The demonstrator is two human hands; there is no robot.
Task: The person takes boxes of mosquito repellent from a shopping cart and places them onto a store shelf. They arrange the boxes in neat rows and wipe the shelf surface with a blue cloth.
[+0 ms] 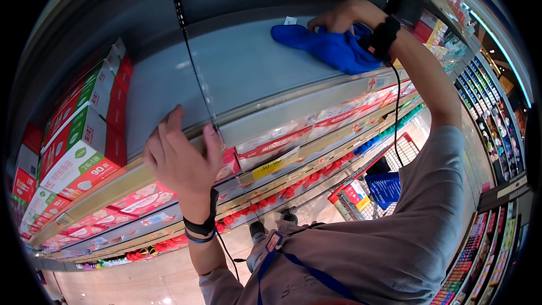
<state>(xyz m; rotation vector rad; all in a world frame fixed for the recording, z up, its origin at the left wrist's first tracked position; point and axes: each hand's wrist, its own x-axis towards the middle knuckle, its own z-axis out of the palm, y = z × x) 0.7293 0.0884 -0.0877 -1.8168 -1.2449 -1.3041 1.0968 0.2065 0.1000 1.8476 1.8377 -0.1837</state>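
Observation:
My right hand [338,18] is on a blue cloth [334,51], its fingers sunk into the bunched fabric. The cloth lies on a grey metal shelf [245,59], and one fold hangs near the front lip. A small white tag [290,20] shows just behind it. My left hand [184,152] holds nothing; its fingers are apart and it hovers at the shelf's front edge, close to the seam between two shelf sections. Black bands circle both wrists. The fingertips of my right hand are partly hidden by the cloth.
Red, white and green cartons [84,144] stand at the shelf's left. Pink packages [144,199] fill the shelf below, behind price strips and a yellow price tag [275,164]. A shopping cart [338,203] with a blue bag [383,188] stands by my right side. A cable [396,114] hangs from my right wrist.

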